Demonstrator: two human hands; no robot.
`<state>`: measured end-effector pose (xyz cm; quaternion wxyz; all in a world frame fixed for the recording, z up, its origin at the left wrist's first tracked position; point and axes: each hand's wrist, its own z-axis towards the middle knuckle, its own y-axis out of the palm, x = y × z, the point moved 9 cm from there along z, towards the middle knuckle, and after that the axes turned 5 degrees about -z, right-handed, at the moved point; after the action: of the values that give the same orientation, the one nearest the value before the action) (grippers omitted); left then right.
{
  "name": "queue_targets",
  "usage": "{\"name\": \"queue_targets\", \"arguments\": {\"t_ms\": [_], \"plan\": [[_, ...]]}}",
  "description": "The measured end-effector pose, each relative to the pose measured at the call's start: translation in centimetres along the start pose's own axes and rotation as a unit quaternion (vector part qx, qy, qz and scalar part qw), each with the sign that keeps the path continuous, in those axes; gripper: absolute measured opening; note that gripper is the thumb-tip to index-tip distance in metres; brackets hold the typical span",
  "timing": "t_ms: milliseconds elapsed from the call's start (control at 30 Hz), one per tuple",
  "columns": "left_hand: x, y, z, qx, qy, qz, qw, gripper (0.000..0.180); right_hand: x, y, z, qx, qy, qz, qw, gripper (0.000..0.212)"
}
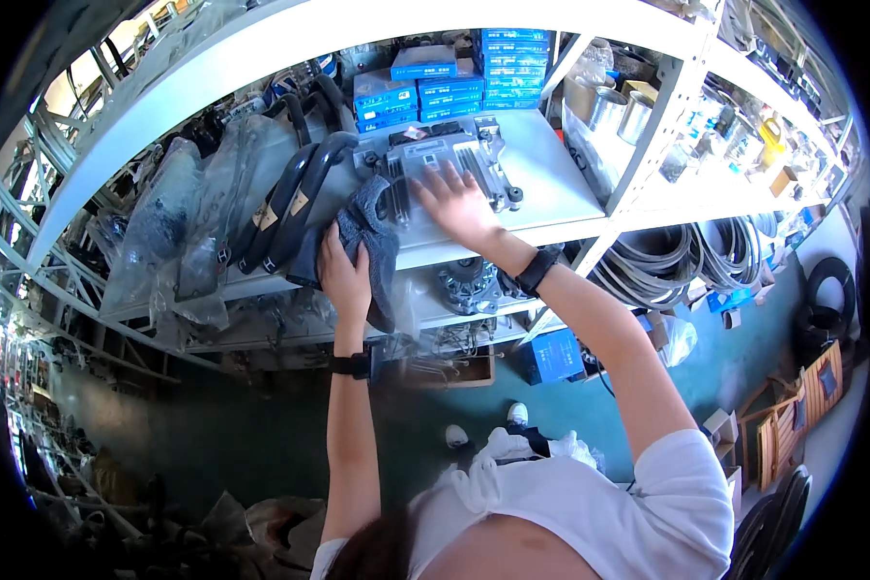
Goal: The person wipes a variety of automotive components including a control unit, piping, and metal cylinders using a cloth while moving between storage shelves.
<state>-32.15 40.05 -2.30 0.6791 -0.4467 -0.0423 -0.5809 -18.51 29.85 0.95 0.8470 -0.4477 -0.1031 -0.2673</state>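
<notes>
My left hand is closed on a dark grey cloth at the shelf's front edge, and part of the cloth hangs below that edge. My right hand has its fingers spread, the tips reaching the near side of a silvery finned metal unit that lies flat on the white shelf. Beside that unit, on its right, is a narrow metal bracket-like part. Left of the cloth lie two thick black curved tubes with pale labels.
Blue boxes are stacked behind the metal unit. Plastic-wrapped parts crowd the shelf's left. A white upright post stands at right, with metal cans beyond. Coiled hoops and a round metal part sit on the level below.
</notes>
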Motion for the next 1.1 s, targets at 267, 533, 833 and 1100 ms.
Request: {"name": "queue_targets", "arguments": {"t_ms": [267,533,833,1100], "plan": [[-0.7,-0.2,0.0,-0.017,-0.014,0.03,0.999,0.049,1.0,-1.5,-2.0,0.031,-0.015,0.028,0.999,0.039],[-0.7,-0.9,-0.3,-0.007,-0.03,0.036,0.999,0.055,3.1,-3.5,-6.0,0.025,-0.002,-0.012,1.0,0.048],[0.9,-0.8,-0.1,0.003,0.011,-0.029,1.0,0.051,5.1,-4.7,-6.3,-0.076,0.007,0.131,0.988,0.06],[3.7,0.6,-2.6,0.014,0.066,-0.083,0.994,0.042,8.9,-5.1,-8.6,-0.064,0.048,0.151,0.985,0.074]]}}
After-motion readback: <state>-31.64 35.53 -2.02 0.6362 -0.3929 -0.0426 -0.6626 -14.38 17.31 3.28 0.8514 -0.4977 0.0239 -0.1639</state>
